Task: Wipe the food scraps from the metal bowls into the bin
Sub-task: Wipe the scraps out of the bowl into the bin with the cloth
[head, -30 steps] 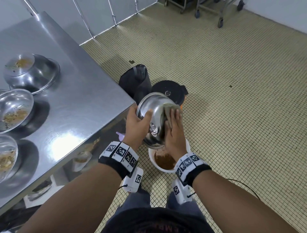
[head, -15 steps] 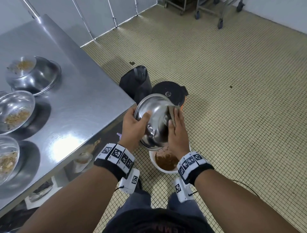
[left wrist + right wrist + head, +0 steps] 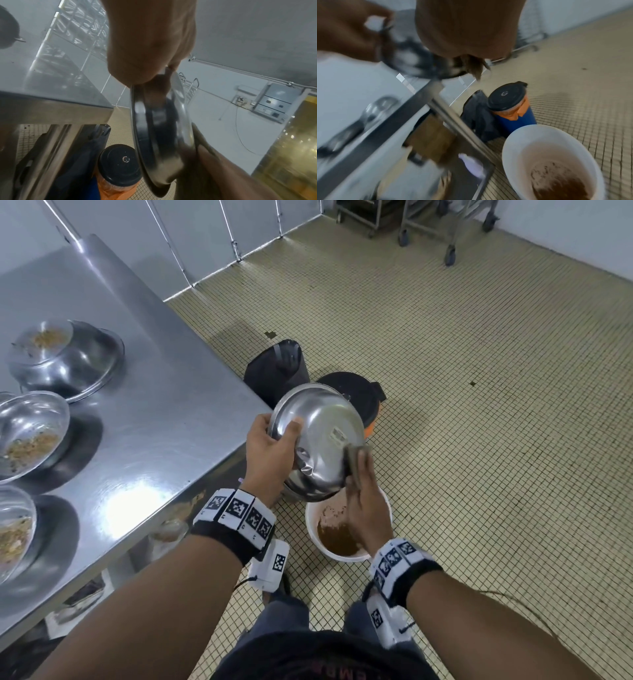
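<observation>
My left hand grips the rim of a metal bowl, thumb curled over its edge, and holds it steeply tilted above a white bin on the floor. My right hand presses a greyish cloth against the bowl's lower right side, fingers curled round it. Brown food scraps lie at the bottom of the bin. The left wrist view shows the bowl edge-on under the left hand. The right wrist view is blurred, with the cloth hanging below the right hand.
A steel table stands at the left, its corner close to the bowl. On it are a stack of bowls and two bowls with scraps. A black-lidded blue container and a black bag stand behind the bin. Tiled floor spreads to the right.
My right hand has slid the cloth from the bowl's upper right down to its lower right side, toward the bin. The left hand keeps its grip on the rim.
</observation>
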A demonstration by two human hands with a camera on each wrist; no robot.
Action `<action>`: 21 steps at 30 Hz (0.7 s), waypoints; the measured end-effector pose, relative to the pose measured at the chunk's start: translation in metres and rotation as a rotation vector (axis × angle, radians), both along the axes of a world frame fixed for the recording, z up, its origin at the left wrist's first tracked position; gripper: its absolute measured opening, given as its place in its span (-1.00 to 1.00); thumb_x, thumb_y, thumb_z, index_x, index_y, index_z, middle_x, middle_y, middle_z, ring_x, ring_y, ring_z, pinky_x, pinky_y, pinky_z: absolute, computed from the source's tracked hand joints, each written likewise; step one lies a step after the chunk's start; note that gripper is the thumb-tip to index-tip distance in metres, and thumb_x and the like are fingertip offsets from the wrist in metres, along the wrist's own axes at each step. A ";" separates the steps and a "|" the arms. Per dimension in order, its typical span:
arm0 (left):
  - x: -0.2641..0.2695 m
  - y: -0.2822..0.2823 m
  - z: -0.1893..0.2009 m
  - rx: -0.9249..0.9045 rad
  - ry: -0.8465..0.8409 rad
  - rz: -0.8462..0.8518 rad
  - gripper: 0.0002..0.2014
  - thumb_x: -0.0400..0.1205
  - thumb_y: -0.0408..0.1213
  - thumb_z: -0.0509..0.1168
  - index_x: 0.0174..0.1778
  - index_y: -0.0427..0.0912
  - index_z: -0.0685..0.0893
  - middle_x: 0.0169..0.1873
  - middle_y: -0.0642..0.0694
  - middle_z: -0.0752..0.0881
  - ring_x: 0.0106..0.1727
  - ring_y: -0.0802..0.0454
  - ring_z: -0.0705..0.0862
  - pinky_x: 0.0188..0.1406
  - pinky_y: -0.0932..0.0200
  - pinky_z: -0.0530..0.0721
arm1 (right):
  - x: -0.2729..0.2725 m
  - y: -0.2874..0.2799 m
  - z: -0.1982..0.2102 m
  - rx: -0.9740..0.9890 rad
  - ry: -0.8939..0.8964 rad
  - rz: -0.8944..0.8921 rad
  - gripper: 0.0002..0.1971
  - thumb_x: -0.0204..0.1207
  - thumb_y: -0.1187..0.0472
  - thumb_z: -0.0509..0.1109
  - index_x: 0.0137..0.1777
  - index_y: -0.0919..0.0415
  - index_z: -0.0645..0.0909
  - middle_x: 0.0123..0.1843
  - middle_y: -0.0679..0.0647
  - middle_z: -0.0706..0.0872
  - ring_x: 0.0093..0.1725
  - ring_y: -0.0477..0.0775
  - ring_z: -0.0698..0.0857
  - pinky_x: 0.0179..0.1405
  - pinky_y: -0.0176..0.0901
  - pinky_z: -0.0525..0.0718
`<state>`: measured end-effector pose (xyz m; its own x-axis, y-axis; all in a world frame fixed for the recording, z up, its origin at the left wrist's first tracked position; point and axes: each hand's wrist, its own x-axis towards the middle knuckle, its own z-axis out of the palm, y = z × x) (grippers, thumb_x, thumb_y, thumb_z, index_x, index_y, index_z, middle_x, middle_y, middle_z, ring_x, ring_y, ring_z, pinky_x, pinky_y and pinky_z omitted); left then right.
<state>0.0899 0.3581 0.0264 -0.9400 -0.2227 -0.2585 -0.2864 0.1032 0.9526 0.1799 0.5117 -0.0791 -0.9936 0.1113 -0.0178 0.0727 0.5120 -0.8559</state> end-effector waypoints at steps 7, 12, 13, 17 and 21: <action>0.008 0.013 -0.004 -0.011 0.019 -0.133 -0.84 0.70 -0.14 0.47 0.12 -0.01 0.65 -0.09 -0.12 0.82 -0.10 -0.09 0.87 -0.09 -0.08 0.89 | -0.072 0.009 0.042 0.108 0.109 -0.093 -0.45 0.85 -0.13 -0.11 0.81 -0.25 -0.10 0.85 -0.14 -0.08 0.82 -0.02 -0.11 0.78 0.25 0.05; 0.003 0.009 -0.001 -0.004 0.040 -0.098 -0.77 0.70 -0.17 0.47 0.21 -0.13 0.65 -0.05 -0.10 0.83 -0.08 0.01 0.88 -0.12 0.08 0.88 | -0.059 0.000 0.028 0.280 0.302 0.040 -0.39 0.84 -0.13 -0.14 0.83 0.09 0.05 0.86 0.11 -0.09 0.83 0.22 -0.13 0.80 0.26 -0.04; 0.003 0.007 -0.001 -0.002 0.035 -0.092 -0.77 0.70 -0.17 0.46 0.22 -0.13 0.65 -0.04 -0.09 0.83 -0.08 0.02 0.88 -0.11 0.08 0.88 | -0.051 -0.002 0.025 0.267 0.310 0.031 -0.39 0.84 -0.14 -0.15 0.82 0.07 0.11 0.86 0.11 -0.02 0.83 0.22 -0.08 0.79 0.28 0.04; 0.005 0.003 -0.004 -0.004 0.010 -0.100 -0.80 0.70 -0.15 0.46 0.19 -0.06 0.66 -0.04 -0.06 0.84 -0.08 0.05 0.88 -0.02 -0.03 0.89 | -0.047 -0.005 0.025 0.316 0.293 -0.029 -0.43 0.82 -0.15 -0.06 0.74 0.05 0.26 0.82 0.14 0.12 0.81 0.23 0.06 0.67 0.41 0.25; 0.010 0.009 -0.003 -0.036 0.038 -0.175 -0.80 0.69 -0.14 0.48 0.17 -0.06 0.67 -0.06 -0.08 0.84 -0.08 0.02 0.87 -0.01 -0.07 0.89 | -0.075 0.000 0.041 0.266 0.258 -0.100 -0.36 0.79 -0.21 -0.12 0.77 0.09 0.19 0.84 0.15 0.04 0.83 0.23 -0.08 0.73 0.44 0.07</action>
<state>0.1002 0.3669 0.0234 -0.9741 -0.0629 -0.2173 -0.2252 0.1826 0.9570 0.1044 0.5117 -0.0381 -0.9458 0.1746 0.2739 -0.0671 0.7200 -0.6907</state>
